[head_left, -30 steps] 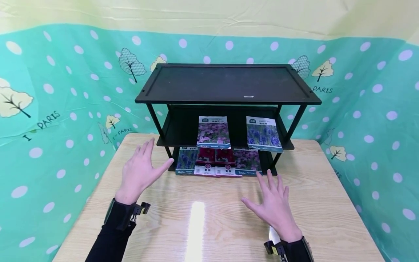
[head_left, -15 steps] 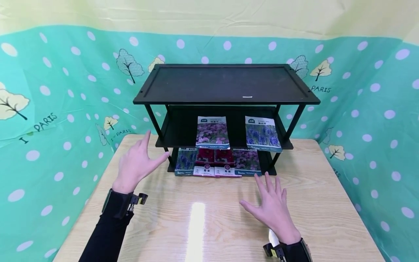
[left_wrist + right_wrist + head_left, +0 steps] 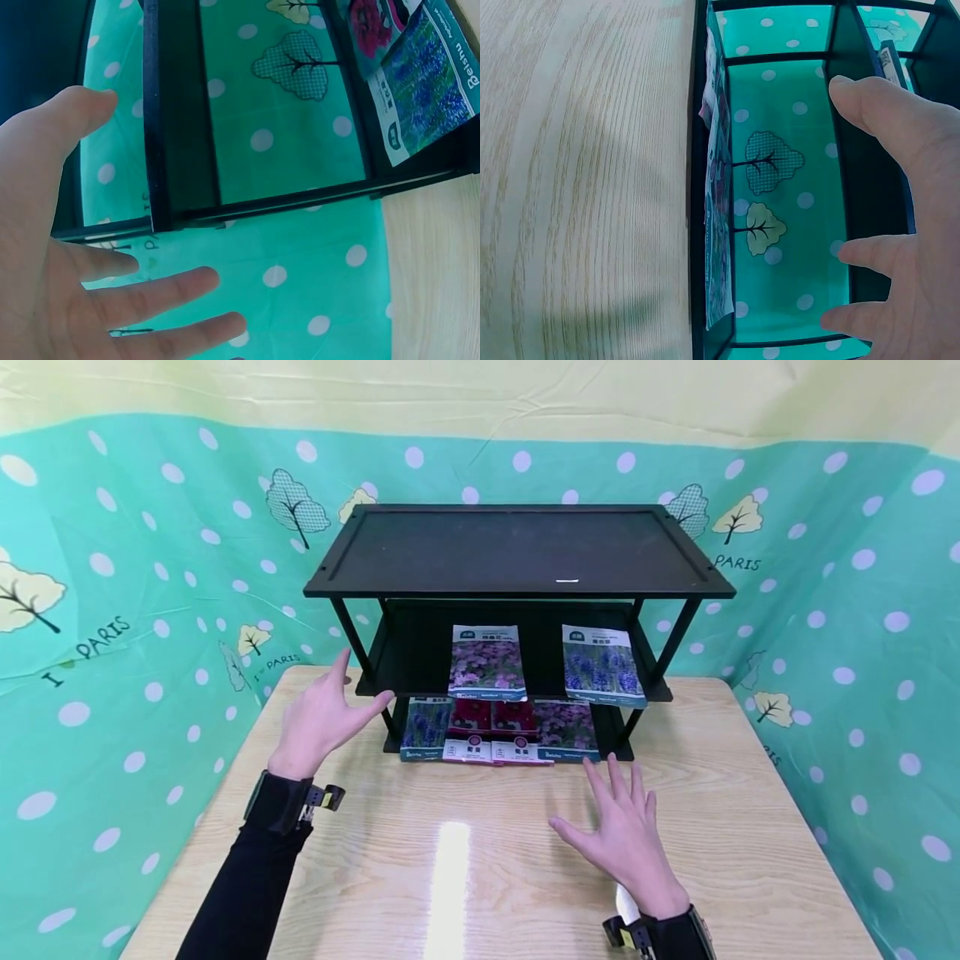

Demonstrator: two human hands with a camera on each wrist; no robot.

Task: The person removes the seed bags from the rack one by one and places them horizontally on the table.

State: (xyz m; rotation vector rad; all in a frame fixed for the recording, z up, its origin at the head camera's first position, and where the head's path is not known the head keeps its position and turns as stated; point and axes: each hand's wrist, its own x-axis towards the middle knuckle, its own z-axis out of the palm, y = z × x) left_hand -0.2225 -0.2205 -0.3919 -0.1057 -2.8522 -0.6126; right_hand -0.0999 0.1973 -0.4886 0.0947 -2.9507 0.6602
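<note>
A black three-tier shelf [image 3: 517, 550] stands at the back of the table. On its middle tier lie a pink-flower seed packet [image 3: 488, 663] and a blue-flower seed packet [image 3: 603, 667]. The bottom tier holds another blue-flower packet [image 3: 425, 728], two red packets [image 3: 492, 732] side by side and a pink-flower packet [image 3: 567, 731]. My left hand [image 3: 317, 720] hovers left of the shelf, thumb spread from the fingers, holding nothing. My right hand [image 3: 622, 839] is in front of the shelf's right part with spread fingers, also holding nothing.
A light wooden table [image 3: 517, 868] carries the shelf, with a bright reflection at its front. Green spotted cloth [image 3: 150, 693] hangs behind and along both sides. A small white mark [image 3: 567, 581] shows on the top tier's front part.
My left hand has shifted slightly up and turned, its fingers now bunched less visibly behind the thumb side. The right hand has barely moved. The shelf and packets stay put.
</note>
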